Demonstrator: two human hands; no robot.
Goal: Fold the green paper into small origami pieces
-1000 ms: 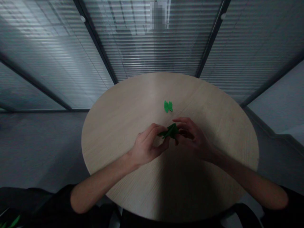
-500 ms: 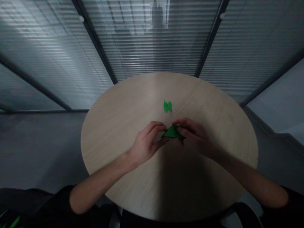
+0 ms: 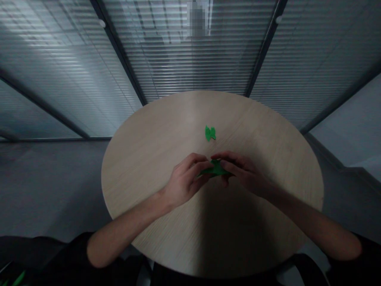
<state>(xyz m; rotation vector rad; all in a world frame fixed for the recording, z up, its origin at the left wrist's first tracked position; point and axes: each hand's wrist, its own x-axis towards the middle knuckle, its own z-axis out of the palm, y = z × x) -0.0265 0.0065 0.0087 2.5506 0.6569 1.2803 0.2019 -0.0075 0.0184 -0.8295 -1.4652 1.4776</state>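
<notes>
My left hand [image 3: 186, 179] and my right hand [image 3: 244, 171] hold a piece of folded green paper [image 3: 216, 169] between their fingers, above the round wooden table [image 3: 143, 171]. The paper is partly hidden by my fingers, and its exact folds cannot be made out. A smaller folded green paper piece [image 3: 210, 133] lies flat on the tabletop, a little beyond my hands and not touching them.
The pale wood-grain table has a round edge, with dark grey floor on both sides. Glass partitions with horizontal blinds and dark frames stand beyond it. A small green object [image 3: 18, 279] shows at the lower left, near my dark sleeve.
The green paper in my hands has gone from a clear triangle to a flatter, narrower shape. My right hand has moved slightly closer to my left. The small piece on the table has not moved.
</notes>
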